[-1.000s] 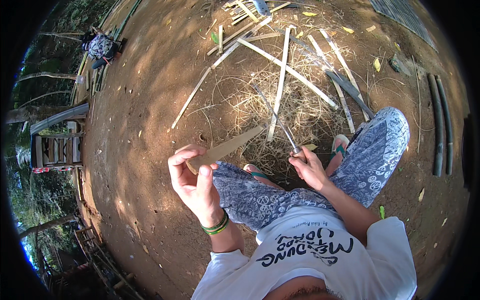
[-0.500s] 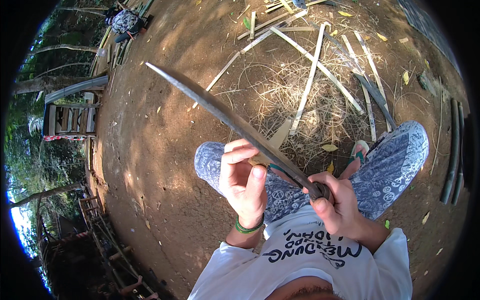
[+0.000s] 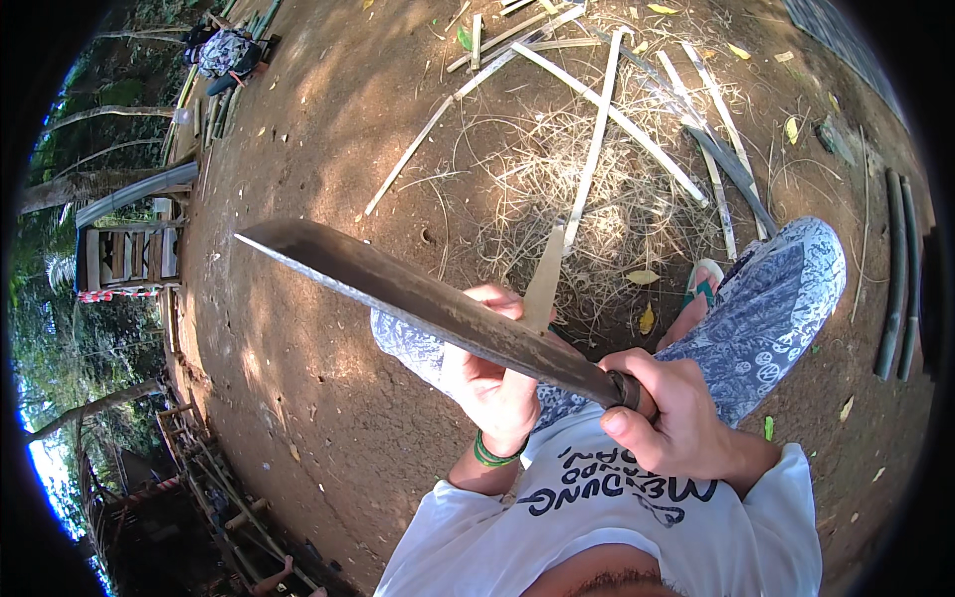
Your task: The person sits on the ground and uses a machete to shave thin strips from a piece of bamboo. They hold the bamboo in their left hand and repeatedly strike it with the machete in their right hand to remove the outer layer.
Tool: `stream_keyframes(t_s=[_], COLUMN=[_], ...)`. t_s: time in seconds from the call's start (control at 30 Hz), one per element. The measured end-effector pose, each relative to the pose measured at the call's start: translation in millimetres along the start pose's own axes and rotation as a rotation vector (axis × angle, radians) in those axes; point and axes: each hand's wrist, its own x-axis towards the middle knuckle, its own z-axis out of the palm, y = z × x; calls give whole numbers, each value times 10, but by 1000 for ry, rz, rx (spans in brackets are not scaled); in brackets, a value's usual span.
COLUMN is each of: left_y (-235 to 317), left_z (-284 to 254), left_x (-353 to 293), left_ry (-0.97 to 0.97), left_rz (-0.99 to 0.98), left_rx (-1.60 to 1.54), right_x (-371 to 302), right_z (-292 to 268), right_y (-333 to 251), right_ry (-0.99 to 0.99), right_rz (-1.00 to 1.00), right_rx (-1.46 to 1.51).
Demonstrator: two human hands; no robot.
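My right hand (image 3: pixel 676 413) is wrapped round the handle of a long machete (image 3: pixel 418 306). Its dark, broad blade slants up to the left across my lap, passing over my left hand (image 3: pixel 502 398). That hand is closed on a short, flat bamboo strip (image 3: pixel 543 284), which sticks up past the far side of the blade. The blade hides some of the left fingers and the strip's lower end, so I cannot tell whether the edge touches the strip.
Long bamboo slats (image 3: pixel 602 129) lie on the dirt beyond my feet, over a heap of thin shavings (image 3: pixel 557 179). Dark poles (image 3: pixel 900 269) lie at the right. Far left are a small wooden structure (image 3: pixel 129 254) and a crouching person (image 3: pixel 227 55).
The machete's tip has swung down and left, and the blade has turned to show its broad face. More of the bamboo strip now shows beyond it.
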Motion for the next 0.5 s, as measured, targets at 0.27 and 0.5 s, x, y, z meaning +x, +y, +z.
stream_keyframes(t_s=[0.27, 0.5], left_y=[44, -131], left_z=[31, -165], left_x=[8, -3], left_ry=[-15, -70], left_rz=[26, 120], left_rx=[288, 316], right_x=[-13, -43], right_z=[-99, -48], right_y=[-80, -5], right_ry=[-60, 64], right_rz=[72, -34], right_rx=[-98, -230])
